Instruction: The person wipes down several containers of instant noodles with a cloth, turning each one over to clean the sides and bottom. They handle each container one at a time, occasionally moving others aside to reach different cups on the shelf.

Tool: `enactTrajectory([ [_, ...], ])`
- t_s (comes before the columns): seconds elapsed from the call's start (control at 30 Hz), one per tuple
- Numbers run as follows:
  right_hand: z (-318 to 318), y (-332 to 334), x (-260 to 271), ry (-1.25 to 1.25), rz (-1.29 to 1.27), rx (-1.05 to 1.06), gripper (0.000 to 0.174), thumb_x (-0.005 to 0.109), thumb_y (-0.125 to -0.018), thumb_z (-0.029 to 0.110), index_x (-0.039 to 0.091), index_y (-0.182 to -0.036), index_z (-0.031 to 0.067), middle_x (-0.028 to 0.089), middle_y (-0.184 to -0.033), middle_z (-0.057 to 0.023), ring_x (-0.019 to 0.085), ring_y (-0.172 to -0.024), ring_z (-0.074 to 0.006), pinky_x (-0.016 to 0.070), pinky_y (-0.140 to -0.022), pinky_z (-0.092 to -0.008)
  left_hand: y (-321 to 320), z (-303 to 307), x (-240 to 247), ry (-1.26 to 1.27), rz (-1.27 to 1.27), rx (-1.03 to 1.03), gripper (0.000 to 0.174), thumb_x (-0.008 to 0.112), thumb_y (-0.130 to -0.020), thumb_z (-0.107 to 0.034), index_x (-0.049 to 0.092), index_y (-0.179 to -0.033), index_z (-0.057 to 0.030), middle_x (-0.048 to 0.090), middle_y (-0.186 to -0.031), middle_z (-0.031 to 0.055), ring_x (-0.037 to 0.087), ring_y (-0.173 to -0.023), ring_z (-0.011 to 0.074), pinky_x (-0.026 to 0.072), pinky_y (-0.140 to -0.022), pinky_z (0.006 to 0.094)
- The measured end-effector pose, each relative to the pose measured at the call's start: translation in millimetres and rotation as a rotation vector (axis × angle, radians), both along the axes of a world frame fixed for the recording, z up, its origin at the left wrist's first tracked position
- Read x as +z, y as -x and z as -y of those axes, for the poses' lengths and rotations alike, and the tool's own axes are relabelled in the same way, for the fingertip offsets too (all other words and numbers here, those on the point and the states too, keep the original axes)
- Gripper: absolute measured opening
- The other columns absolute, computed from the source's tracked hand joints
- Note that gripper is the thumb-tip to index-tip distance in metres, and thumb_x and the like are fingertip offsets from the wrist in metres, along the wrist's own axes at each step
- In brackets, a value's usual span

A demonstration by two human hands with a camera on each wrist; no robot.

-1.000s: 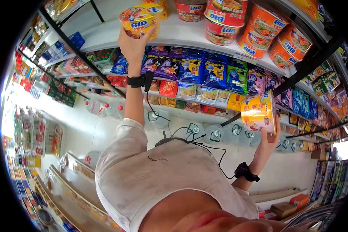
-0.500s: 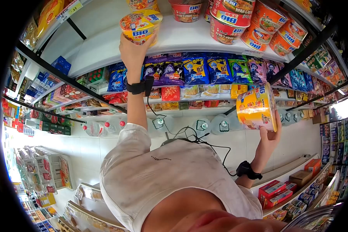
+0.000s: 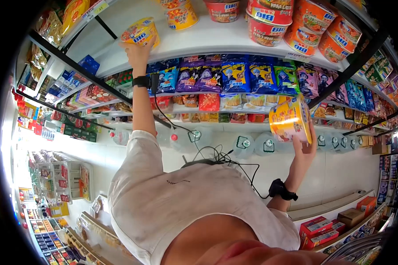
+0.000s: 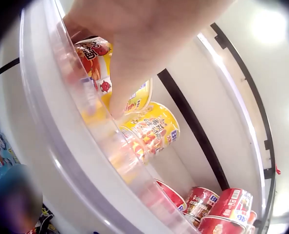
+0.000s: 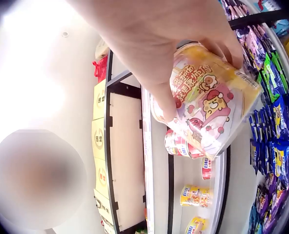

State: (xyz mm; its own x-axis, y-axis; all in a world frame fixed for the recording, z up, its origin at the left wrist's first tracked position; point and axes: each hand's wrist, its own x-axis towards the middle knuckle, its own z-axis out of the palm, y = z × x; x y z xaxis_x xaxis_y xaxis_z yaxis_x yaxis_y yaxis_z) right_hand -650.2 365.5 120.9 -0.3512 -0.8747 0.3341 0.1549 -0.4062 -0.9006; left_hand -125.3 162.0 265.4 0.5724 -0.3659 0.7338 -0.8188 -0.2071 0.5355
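Observation:
In the head view, the left hand (image 3: 138,54) grips a yellow noodle cup (image 3: 140,32) at the left part of the white shelf (image 3: 172,43). The left wrist view shows that hand's thumb side against the yellow cup (image 4: 95,61), behind the shelf's clear front lip. The right hand (image 3: 304,148) holds another yellow noodle cup (image 3: 291,120), tilted, in front of the lower shelves; its thumb and fingers lie round the cup (image 5: 208,100) in the right wrist view. Yellow cups (image 3: 181,17) are stacked on the shelf, right of the left hand.
Red cups (image 3: 269,22) and orange cups (image 3: 304,33) stand further right on the shelf. Snack bags (image 3: 235,78) fill the level below. A black post (image 3: 353,66) slants at the right. Water jugs (image 3: 243,145) stand on the floor, and black cables (image 3: 216,155) hang before the shirt.
The left hand has moved left along the shelf with its cup, away from the stacked yellow cups. The right hand still holds its cup, with little movement. The head view has shifted.

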Motion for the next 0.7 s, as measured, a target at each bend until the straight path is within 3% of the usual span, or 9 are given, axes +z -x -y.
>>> enactTrajectory([
  [0.03, 1, -7, 4, -0.01, -0.01, 0.003, 0.064, 0.068, -0.086, 0.0, 0.044, -0.145, -0.001, 0.05, -0.143, -0.0148, 0.052, -0.127, -0.0222, 0.0401, -0.107, -0.0348, -6, -1, -2, 0.014, 0.046, 0.013, 0.141, 0.085, -0.058, -0.065, 0.009, -0.144, 0.0168, 0.048, -0.125, 0.0428, 0.051, -0.123, 0.0482, 0.0453, -0.099, 0.0498],
  [0.13, 6, -24, 1, -0.029, 0.029, 0.048, 0.069, 0.072, -0.08, -0.005, 0.046, -0.144, 0.0016, 0.051, -0.143, -0.0121, 0.053, -0.125, -0.0216, 0.046, -0.103, -0.0358, -25, -20, 6, 0.278, 0.382, -0.012, 0.12, 0.086, -0.067, -0.052, 0.024, -0.145, 0.0135, 0.049, -0.129, 0.0374, 0.05, -0.125, 0.0445, 0.0434, -0.102, 0.0483],
  [0.23, 9, -46, 5, 0.017, 0.013, 0.062, 0.069, 0.073, -0.08, -0.004, 0.046, -0.143, 0.0011, 0.047, -0.146, -0.0133, 0.053, -0.126, -0.0226, 0.0465, -0.103, -0.0368, -72, -29, 22, 0.268, 0.728, -0.23, 0.079, 0.084, -0.075, -0.038, 0.051, -0.136, -0.0002, 0.054, -0.131, 0.0272, 0.059, -0.112, 0.0422, 0.0468, -0.098, 0.0412],
  [0.33, 11, -78, 14, 0.031, -0.039, 0.048, 0.07, 0.073, -0.08, -0.004, 0.045, -0.143, 0.0007, 0.045, -0.147, -0.0142, 0.053, -0.127, -0.0233, 0.0464, -0.103, -0.0369, -80, -35, 39, 0.117, 0.473, -0.619, 0.049, 0.082, -0.078, -0.028, 0.067, -0.117, -0.0039, 0.062, -0.127, 0.0156, 0.061, -0.113, 0.0318, 0.0475, -0.097, 0.0378],
  [0.43, 12, -122, 22, 0.008, -0.038, 0.024, 0.07, 0.074, -0.08, -0.003, 0.045, -0.144, 0.0003, 0.045, -0.148, -0.0137, 0.052, -0.128, -0.0235, 0.0463, -0.103, -0.0372, -108, -10, 50, 0.076, 0.465, -0.681, 0.05, 0.084, -0.073, -0.034, 0.07, -0.112, -0.0056, 0.064, -0.118, 0.0172, 0.063, -0.106, 0.0353, 0.0507, -0.09, 0.039],
  [0.53, 15, -178, 34, 0.017, -0.032, 0.011, 0.069, 0.073, -0.08, -0.003, 0.045, -0.144, 0.0004, 0.048, -0.146, -0.0136, 0.052, -0.128, -0.023, 0.0458, -0.104, -0.037, -121, 17, 58, 0.006, 0.526, -0.519, 0.049, 0.081, -0.075, -0.034, 0.069, -0.113, -0.0063, 0.064, -0.114, 0.0173, 0.064, -0.102, 0.0352, 0.0519, -0.087, 0.0412],
  [0.7, 10, -255, 48, 0.032, 0.02, 0.091, 0.071, 0.073, -0.078, -0.006, 0.045, -0.143, -0.0003, 0.047, -0.146, -0.0158, 0.051, -0.129, -0.023, 0.0446, -0.105, -0.0369, -156, 71, 61, 0.062, 0.613, -0.636, 0.045, 0.076, -0.083, -0.037, 0.07, -0.119, -0.0123, 0.064, -0.112, 0.0163, 0.065, -0.1, 0.0341, 0.0524, -0.088, 0.0388],
])
